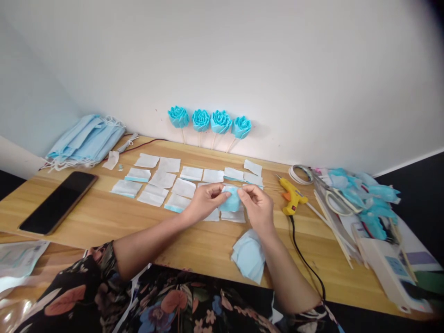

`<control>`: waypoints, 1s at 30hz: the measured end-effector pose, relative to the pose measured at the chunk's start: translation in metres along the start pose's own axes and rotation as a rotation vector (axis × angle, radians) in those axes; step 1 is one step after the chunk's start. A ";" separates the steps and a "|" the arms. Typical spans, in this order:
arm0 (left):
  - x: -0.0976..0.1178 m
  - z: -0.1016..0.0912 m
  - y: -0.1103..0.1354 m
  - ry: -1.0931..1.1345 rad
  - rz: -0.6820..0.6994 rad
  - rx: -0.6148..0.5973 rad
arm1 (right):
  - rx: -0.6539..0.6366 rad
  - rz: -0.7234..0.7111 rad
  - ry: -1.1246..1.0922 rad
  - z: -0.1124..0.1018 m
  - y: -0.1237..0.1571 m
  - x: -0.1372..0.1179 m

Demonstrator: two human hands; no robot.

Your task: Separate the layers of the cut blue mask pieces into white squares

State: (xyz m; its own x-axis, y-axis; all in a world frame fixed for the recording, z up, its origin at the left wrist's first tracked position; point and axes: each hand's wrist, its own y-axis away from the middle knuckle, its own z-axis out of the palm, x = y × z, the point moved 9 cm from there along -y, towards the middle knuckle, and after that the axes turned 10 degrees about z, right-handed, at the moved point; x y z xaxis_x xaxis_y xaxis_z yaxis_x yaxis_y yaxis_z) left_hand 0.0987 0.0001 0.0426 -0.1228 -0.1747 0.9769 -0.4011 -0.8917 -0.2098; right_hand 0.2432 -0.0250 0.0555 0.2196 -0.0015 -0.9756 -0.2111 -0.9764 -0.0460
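Between my two hands a small light-blue fabric piece (230,201) is held up over the table. My left hand (205,200) pinches its left edge between thumb and fingers. At its upper right edge, my right hand (257,206) grips it the same way. Rows of white and blue cut fabric pieces (163,179) lie flat behind and to the left of my hands, some partly hidden by them. By my right wrist sits a pile of pale blue fabric pieces (248,255). Several blue fabric roses (221,122) on sticks lean against the wall.
A yellow glue gun (292,196) with a black cord lies to the right, near a tape roll (300,175) and scissors (339,201). Blue scraps (376,203) are heaped at far right. At left are a phone (58,201) and stacked face masks (86,138).
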 end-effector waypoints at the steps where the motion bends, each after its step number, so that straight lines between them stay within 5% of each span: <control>1: 0.001 0.000 0.000 -0.038 0.015 -0.003 | 0.017 -0.006 0.028 -0.001 0.001 -0.001; 7: 0.003 -0.005 0.002 -0.264 0.049 -0.027 | 0.109 -0.042 0.131 -0.005 0.009 -0.004; 18: -0.004 -0.004 0.000 -0.118 -0.035 -0.057 | 0.254 -0.115 0.280 -0.012 0.017 -0.016; 30: -0.006 -0.007 0.000 -0.089 -0.061 -0.025 | 0.148 -0.012 0.174 -0.012 0.010 -0.005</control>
State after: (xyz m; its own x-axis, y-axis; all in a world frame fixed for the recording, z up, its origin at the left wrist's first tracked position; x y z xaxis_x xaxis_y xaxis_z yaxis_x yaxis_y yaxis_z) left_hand 0.0928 0.0037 0.0363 -0.0164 -0.1577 0.9873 -0.4277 -0.8915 -0.1495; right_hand 0.2511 -0.0369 0.0620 0.3807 -0.0398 -0.9238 -0.3421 -0.9342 -0.1007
